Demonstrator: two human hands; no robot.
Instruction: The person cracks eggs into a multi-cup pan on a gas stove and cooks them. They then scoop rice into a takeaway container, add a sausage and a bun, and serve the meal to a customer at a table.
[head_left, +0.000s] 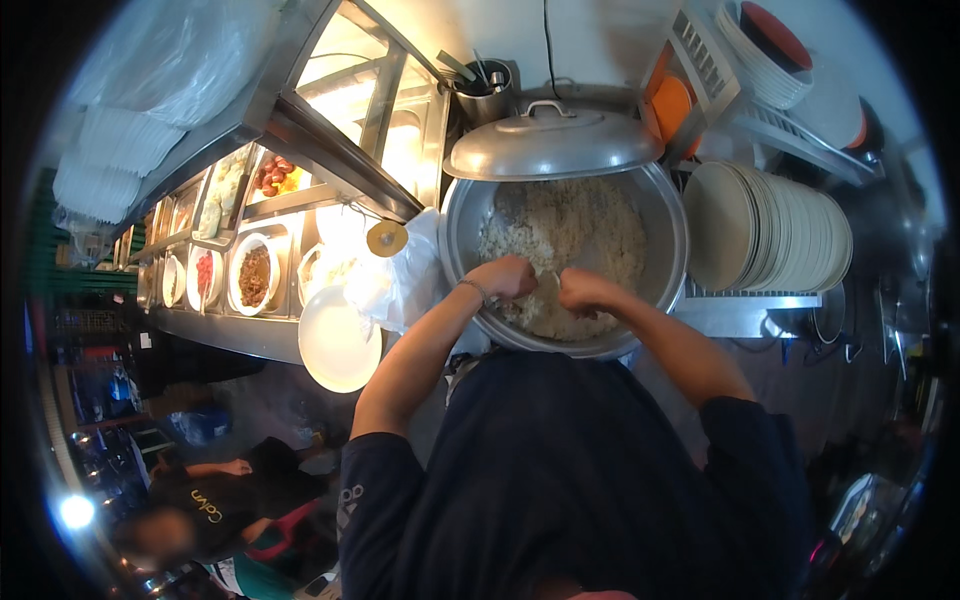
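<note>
A wide metal pot (676, 247) stands right before me, with pale cooked rice (592, 225) spread over its bottom. Its domed metal lid (555, 146) is tilted up at the far rim and covers part of the opening. Both my hands are inside the pot, low over the near side of the rice. My left hand (510, 277), with a bracelet on the wrist, has its fingers curled. Close beside it, my right hand (589, 292) is also curled. A small pale edge shows between them; what it belongs to, and whether either hand grips it, I cannot tell.
At left, a lit counter holds food trays, among them a bowl of brown chopped food (255, 276). A white plate (340, 339) and a plastic bag (409, 270) sit near my left arm. Stacked plates (780, 225) fill a rack at right. Another person (225, 495) is at lower left.
</note>
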